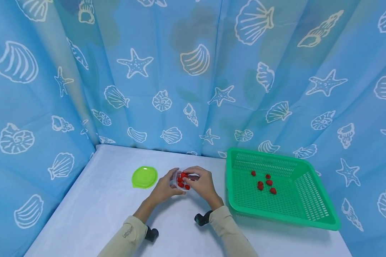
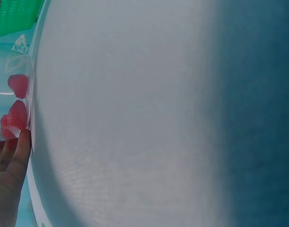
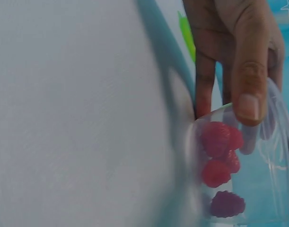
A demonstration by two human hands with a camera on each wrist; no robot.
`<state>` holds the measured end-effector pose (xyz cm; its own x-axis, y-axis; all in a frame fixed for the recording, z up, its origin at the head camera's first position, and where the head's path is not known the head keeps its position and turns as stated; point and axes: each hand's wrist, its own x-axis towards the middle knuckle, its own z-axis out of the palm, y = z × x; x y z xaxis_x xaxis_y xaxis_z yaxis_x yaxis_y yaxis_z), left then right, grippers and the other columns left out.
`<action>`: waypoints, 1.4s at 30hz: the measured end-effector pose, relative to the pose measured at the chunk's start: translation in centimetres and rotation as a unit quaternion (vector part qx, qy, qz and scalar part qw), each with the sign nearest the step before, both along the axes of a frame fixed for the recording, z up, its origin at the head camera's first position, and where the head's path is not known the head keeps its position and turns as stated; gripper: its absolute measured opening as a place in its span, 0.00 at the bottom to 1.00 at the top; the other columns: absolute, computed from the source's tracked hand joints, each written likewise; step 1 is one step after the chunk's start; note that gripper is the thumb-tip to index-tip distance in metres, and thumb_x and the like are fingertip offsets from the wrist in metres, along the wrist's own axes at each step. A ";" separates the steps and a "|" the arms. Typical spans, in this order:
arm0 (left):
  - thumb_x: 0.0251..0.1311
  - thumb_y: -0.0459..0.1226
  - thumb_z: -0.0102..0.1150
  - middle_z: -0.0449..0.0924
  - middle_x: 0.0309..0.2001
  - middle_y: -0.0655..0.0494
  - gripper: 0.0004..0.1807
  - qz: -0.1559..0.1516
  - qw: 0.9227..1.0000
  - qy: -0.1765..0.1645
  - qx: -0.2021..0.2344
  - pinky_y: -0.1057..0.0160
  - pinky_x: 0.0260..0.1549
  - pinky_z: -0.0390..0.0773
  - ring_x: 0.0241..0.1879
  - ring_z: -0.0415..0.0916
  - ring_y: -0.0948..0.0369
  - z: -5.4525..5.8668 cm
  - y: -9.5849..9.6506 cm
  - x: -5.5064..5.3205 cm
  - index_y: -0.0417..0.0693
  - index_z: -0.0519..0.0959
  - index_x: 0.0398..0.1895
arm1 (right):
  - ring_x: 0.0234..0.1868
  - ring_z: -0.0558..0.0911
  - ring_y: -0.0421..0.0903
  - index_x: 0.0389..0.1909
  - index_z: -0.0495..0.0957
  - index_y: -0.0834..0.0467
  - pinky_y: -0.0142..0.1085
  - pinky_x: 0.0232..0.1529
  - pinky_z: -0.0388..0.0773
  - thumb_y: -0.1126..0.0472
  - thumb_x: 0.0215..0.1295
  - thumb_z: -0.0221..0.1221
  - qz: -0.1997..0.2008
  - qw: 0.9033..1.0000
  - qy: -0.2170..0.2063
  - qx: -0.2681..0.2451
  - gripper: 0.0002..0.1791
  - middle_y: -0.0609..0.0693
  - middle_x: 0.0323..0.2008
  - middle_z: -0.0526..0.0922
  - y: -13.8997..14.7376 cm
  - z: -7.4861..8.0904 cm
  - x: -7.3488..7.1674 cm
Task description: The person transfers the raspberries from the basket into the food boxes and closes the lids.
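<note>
A small clear plastic container [image 3: 265, 198] with several red raspberries [image 3: 215, 138] inside is tilted over the table. My left hand [image 1: 164, 187] grips it from the left; in the right wrist view, the thumb presses on its near wall. At the container's mouth is my right hand [image 1: 204, 183], its thumb and index finger pinching a raspberry [image 1: 183, 175] among the others. The left wrist view catches only part of the container [image 2: 9, 66] at its edge, with two raspberries [image 2: 17, 116] showing through the wall. The right fingertips are partly hidden.
A lime-green lid [image 1: 144, 177] lies on the white table [image 1: 93, 214] left of the hands. To the right stands a large green plastic basket [image 1: 284, 211] with several raspberries [image 1: 269, 182] on its bottom. Behind the table hangs a blue seashell-patterned curtain [image 1: 167, 82].
</note>
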<state>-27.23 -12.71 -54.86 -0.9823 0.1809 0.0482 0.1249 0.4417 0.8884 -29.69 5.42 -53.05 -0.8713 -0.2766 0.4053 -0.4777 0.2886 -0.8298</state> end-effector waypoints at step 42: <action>0.47 0.41 0.77 0.67 0.68 0.51 0.50 -0.006 1.000 0.000 0.009 0.54 0.51 0.79 0.66 0.65 0.48 -0.1 -0.1 0.0 0.49 0.59 0.73 | 0.39 0.82 0.40 0.45 0.85 0.56 0.33 0.42 0.83 0.63 0.53 0.72 0.045 0.986 0.049 0.153 0.16 0.45 0.41 0.83 0.2 -0.8 -0.2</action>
